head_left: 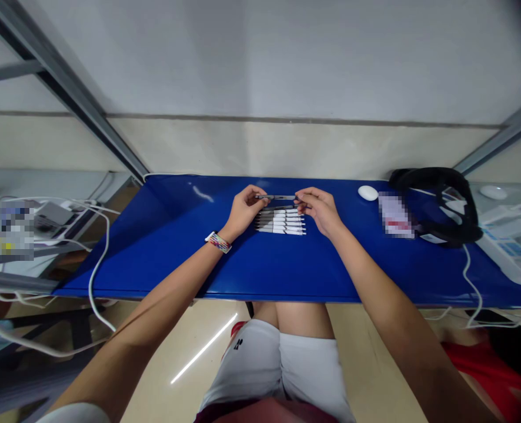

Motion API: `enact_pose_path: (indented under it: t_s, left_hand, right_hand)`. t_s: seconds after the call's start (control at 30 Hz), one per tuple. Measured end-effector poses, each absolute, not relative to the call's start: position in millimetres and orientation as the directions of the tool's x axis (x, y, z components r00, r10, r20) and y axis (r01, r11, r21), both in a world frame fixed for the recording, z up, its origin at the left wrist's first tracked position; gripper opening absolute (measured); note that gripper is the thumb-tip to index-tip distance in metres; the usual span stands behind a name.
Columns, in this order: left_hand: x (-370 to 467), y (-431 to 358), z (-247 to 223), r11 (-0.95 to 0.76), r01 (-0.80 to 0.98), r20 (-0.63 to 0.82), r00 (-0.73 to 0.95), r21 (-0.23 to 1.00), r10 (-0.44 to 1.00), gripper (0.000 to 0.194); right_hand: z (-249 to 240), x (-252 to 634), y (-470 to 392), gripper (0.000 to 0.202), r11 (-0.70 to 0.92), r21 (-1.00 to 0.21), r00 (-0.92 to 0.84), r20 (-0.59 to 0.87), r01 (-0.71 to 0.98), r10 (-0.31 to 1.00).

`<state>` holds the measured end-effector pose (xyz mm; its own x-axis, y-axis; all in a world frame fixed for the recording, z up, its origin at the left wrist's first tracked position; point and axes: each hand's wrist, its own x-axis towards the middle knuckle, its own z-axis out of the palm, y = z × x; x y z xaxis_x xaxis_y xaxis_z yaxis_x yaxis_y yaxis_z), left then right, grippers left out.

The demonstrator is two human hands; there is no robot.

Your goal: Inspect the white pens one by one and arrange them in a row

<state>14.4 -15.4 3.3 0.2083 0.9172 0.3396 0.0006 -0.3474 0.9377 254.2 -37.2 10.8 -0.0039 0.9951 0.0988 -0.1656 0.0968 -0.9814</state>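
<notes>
A dark, slim pen (280, 198) is held level above the blue table (260, 264). My left hand (246, 208) pinches its left end between thumb and fingers, and a patterned band circles that wrist. At the pen's right end, my right hand (317, 207) has its fingertips closed on it. Just below lies a row of several white pens with dark tips (282, 225), side by side and roughly parallel to the table's front edge. The fingers of my right hand partly cover the right ends of the upper pens in the row.
At the right are a white oval mouse (368, 192), a blurred package (396, 215) and a black headset with a strap (472, 205). White cables (106, 252) hang by the left edge. Metal posts flank the table. A person's red clothing (485, 364) shows at lower right.
</notes>
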Motion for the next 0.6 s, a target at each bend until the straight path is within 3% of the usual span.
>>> enact_pose_path:
  t_s: [0.3,0.37,0.53,0.6]
  left_hand:
    - [11.6,-14.5,3.9,-0.400,0.060,0.381,0.206,0.915,0.901,0.020]
    - [11.5,-14.6,3.6,-0.400,0.082,0.377,0.203,0.913,0.904,0.027]
    - [11.0,-11.7,0.9,-0.338,0.150,0.319,0.140,0.929,0.937,0.065]
    - [10.1,-10.7,2.0,-0.341,0.146,0.321,0.143,0.929,0.936,0.062]
  right_hand:
    - [10.4,253.1,-36.4,0.028,0.100,-0.975,0.038,0.094,-0.199,0.995]
    - [7.9,253.2,-35.4,0.026,0.107,-0.973,0.028,0.103,-0.205,0.994]
    - [5.4,251.8,-34.9,0.027,0.127,-0.972,-0.008,0.131,-0.196,0.991]
    - [6.4,251.3,-35.1,0.027,0.124,-0.972,-0.001,0.127,-0.197,0.992]
